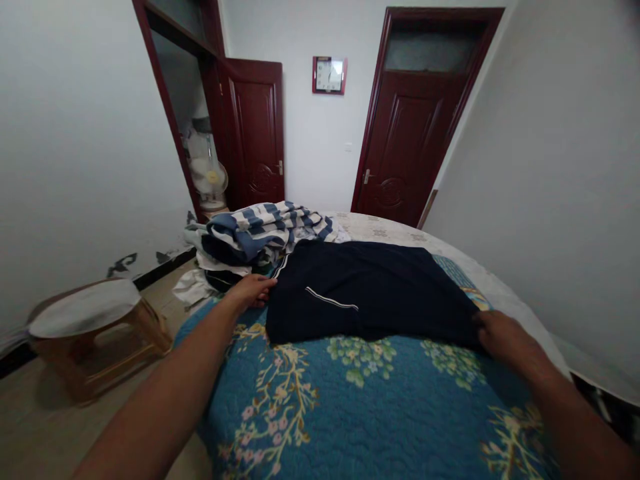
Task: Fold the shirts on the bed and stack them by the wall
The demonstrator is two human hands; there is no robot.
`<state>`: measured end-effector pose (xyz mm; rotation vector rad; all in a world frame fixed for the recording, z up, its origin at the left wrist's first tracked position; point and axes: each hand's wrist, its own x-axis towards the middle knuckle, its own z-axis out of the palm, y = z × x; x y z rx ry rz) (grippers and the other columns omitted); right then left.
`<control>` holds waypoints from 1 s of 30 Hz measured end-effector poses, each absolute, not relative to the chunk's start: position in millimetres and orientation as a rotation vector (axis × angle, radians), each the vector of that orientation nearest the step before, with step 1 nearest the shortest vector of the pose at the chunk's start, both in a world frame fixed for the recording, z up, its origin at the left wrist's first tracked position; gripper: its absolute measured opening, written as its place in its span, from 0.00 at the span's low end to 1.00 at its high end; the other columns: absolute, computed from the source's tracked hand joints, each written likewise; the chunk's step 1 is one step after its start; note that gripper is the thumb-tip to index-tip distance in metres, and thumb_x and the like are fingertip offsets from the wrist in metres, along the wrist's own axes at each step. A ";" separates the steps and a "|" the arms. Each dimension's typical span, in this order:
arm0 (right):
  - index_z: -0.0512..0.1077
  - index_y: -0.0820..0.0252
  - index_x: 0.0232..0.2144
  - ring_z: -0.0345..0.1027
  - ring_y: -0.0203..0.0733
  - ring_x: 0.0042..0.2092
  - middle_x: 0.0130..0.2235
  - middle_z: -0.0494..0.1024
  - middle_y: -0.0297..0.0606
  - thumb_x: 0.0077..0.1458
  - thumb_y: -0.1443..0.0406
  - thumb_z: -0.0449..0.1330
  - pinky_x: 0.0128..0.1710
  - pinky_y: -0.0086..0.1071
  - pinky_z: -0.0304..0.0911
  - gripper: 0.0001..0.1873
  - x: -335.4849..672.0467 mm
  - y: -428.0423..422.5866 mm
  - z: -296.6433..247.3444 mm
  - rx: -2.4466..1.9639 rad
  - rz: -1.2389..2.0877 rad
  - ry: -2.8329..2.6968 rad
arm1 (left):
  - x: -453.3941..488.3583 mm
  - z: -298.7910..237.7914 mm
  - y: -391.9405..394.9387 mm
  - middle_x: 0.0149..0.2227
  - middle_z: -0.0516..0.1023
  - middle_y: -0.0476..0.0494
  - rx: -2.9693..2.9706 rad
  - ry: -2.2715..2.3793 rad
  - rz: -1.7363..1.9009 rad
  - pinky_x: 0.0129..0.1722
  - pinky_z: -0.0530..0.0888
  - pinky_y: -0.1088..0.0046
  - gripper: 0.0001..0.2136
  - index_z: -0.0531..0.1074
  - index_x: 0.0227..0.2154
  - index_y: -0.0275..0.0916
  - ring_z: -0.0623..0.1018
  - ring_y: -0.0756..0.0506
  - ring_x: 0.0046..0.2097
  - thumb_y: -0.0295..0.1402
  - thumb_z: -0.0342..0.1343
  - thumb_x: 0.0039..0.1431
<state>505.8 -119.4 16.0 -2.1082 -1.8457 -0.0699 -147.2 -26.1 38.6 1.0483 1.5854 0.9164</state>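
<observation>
Across the blue quilt, a dark garment lies spread nearly flat, its long axis running left to right, between the two hands. Just beyond its far left corner sits a clothes heap (striped cloth on top). The right hand is at the near right corner, its fingers touching the cloth, too dark to tell whether they grip. The left hand pinches the left edge near white trim. The garment stretches inward from both hands' fingers, neither clearly nearer.
</observation>
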 end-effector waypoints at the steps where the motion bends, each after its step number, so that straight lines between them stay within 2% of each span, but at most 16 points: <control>1: 0.83 0.57 0.37 0.79 0.56 0.50 0.46 0.84 0.51 0.48 0.64 0.59 0.57 0.44 0.69 0.16 477.3 -114.3 23.2 -2.050 -0.019 -1.924 | -143.2 38.1 -23.1 0.29 0.75 0.48 0.979 1.524 0.942 0.26 0.73 0.75 0.19 0.74 0.37 0.38 0.75 0.49 0.27 0.42 0.72 0.47; 3: 0.82 0.58 0.45 0.77 0.51 0.55 0.52 0.83 0.48 0.57 0.63 0.54 0.60 0.40 0.66 0.19 419.3 -106.9 36.2 -1.868 0.118 -2.067 | -139.0 37.7 -19.3 0.31 0.76 0.48 0.900 1.459 0.967 0.29 0.76 0.74 0.19 0.72 0.36 0.39 0.76 0.49 0.29 0.40 0.73 0.46; 5: 0.81 0.58 0.48 0.77 0.49 0.54 0.52 0.83 0.46 0.63 0.62 0.53 0.59 0.39 0.66 0.20 365.1 -103.5 45.7 -1.692 0.260 -2.180 | -138.4 37.8 -18.3 0.31 0.76 0.49 0.886 1.451 0.953 0.29 0.76 0.73 0.19 0.71 0.35 0.40 0.77 0.48 0.29 0.40 0.73 0.46; 8: 0.80 0.58 0.50 0.77 0.48 0.49 0.48 0.84 0.44 0.66 0.57 0.56 0.53 0.38 0.68 0.19 297.2 -102.9 50.1 -1.522 0.462 -2.266 | -138.5 37.9 -21.2 0.30 0.75 0.50 0.954 1.409 0.921 0.26 0.73 0.76 0.22 0.68 0.35 0.41 0.77 0.49 0.28 0.43 0.74 0.45; 11: 0.75 0.60 0.59 0.78 0.48 0.44 0.44 0.84 0.44 0.64 0.52 0.63 0.47 0.37 0.68 0.27 247.7 -102.8 39.9 -1.499 0.579 -2.212 | -135.2 34.2 -25.3 0.31 0.75 0.52 1.108 1.400 0.910 0.24 0.69 0.77 0.23 0.65 0.36 0.43 0.79 0.47 0.30 0.44 0.73 0.46; 13: 0.72 0.60 0.64 0.77 0.47 0.45 0.45 0.83 0.43 0.62 0.57 0.66 0.48 0.37 0.68 0.31 226.0 -102.8 28.0 -1.489 0.538 -2.115 | -133.8 29.0 -24.8 0.28 0.72 0.53 1.182 1.504 0.966 0.24 0.67 0.77 0.20 0.65 0.37 0.43 0.77 0.48 0.29 0.41 0.70 0.49; 17: 0.75 0.58 0.57 0.74 0.41 0.45 0.44 0.79 0.39 0.61 0.70 0.61 0.50 0.35 0.67 0.22 208.5 -111.7 10.3 -1.209 0.515 -2.045 | -143.3 17.5 -12.6 0.26 0.70 0.54 1.267 1.886 1.164 0.26 0.68 0.74 0.14 0.68 0.40 0.41 0.72 0.48 0.25 0.37 0.64 0.54; 19: 0.75 0.57 0.56 0.72 0.40 0.44 0.43 0.78 0.38 0.60 0.73 0.60 0.48 0.34 0.67 0.23 206.8 -123.4 8.7 -1.013 0.514 -2.133 | -151.9 13.9 -4.1 0.28 0.74 0.50 1.351 2.033 1.171 0.30 0.71 0.72 0.14 0.70 0.42 0.40 0.75 0.46 0.28 0.37 0.63 0.55; 24: 0.66 0.53 0.67 0.70 0.42 0.47 0.49 0.78 0.40 0.58 0.75 0.57 0.50 0.35 0.65 0.35 195.9 -158.9 16.3 -0.754 0.444 -2.507 | -158.8 13.4 4.4 0.42 0.82 0.37 1.611 2.258 0.978 0.44 0.75 0.65 0.17 0.75 0.49 0.37 0.81 0.38 0.44 0.38 0.61 0.59; 27: 0.68 0.51 0.65 0.69 0.42 0.47 0.51 0.79 0.39 0.61 0.73 0.57 0.49 0.35 0.63 0.31 185.9 -168.7 21.5 -0.766 0.327 -2.695 | -154.0 16.8 -4.5 0.49 0.82 0.31 1.749 2.325 0.816 0.50 0.75 0.60 0.20 0.74 0.55 0.35 0.81 0.33 0.50 0.37 0.56 0.63; 30: 0.71 0.50 0.63 0.69 0.42 0.47 0.52 0.80 0.37 0.63 0.70 0.57 0.47 0.35 0.63 0.27 182.5 -166.1 24.0 -0.750 0.235 -2.791 | -149.1 21.3 -21.9 0.56 0.79 0.26 2.136 2.252 0.723 0.59 0.73 0.53 0.24 0.72 0.59 0.31 0.77 0.29 0.58 0.39 0.54 0.64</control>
